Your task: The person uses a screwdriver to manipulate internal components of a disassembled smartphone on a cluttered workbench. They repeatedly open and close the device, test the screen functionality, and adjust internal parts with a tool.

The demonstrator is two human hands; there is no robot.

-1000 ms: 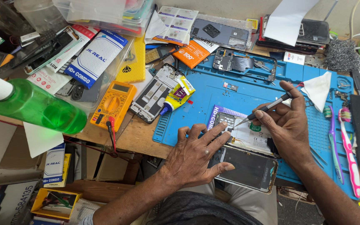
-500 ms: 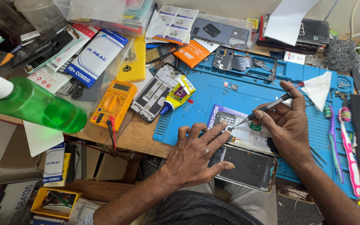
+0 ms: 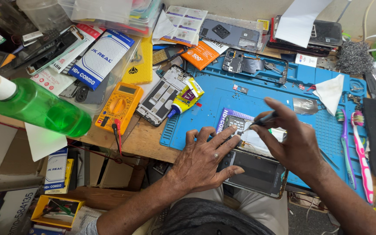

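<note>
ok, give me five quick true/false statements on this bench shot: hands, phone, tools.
1. The right hand holds a thin dark tool over the opened phone. True.
2. The left hand is lifted clear of the phone. False: it rests flat on it, fingers spread.
3. The green spray bottle lies on the blue mat. False: it is off the mat, far left.
4. The yellow multimeter sits left of the mat. True.
5. The glue tube is in the right hand. False: it lies on the mat's left edge.
</note>
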